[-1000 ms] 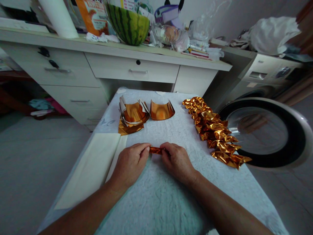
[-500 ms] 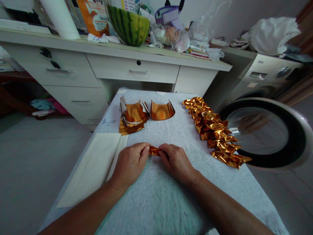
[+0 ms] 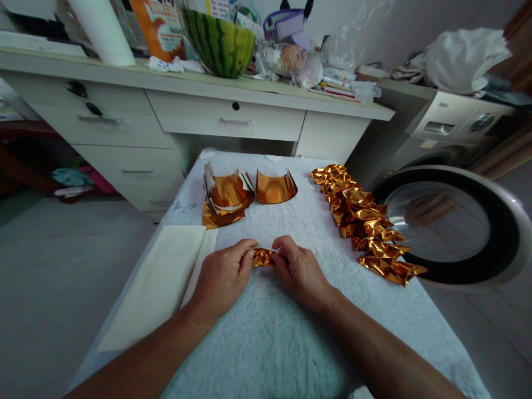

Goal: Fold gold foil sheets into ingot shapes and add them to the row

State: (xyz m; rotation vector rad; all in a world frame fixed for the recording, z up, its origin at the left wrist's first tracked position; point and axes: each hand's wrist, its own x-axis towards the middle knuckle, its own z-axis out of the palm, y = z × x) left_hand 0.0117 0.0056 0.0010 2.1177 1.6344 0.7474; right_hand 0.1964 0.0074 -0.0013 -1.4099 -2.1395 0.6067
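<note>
Foil point(image 3: 263, 258), small, gold and crinkly, is in the middle of the frame, a bit below the center. Two bare hands have it between them. The left hand point(image 3: 222, 277) pinches its left end with thumb and finger. The right hand point(image 3: 304, 272) has its thumb and bent fingers at the right end and holds it there too, but I cannot tell how tight. Both hands are over a table with a pale blue cloth point(image 3: 257, 349) on it.

Up above the left hand, a stack of curved gold sheets point(image 3: 228, 192) sits on the cloth. One more curved gold sheet point(image 3: 276, 189) is just beside it, on its right. On the right side of the frame, a long row of folded gold pieces point(image 3: 361, 216) runs down at a slant. At the lower left lies a flat cream sheet point(image 3: 153, 288), near the left hand.

At the top, a cut watermelon point(image 3: 218, 43) sits on a white desk point(image 3: 266, 91). At the far right, a round washer door point(image 3: 449, 221) hangs open.
</note>
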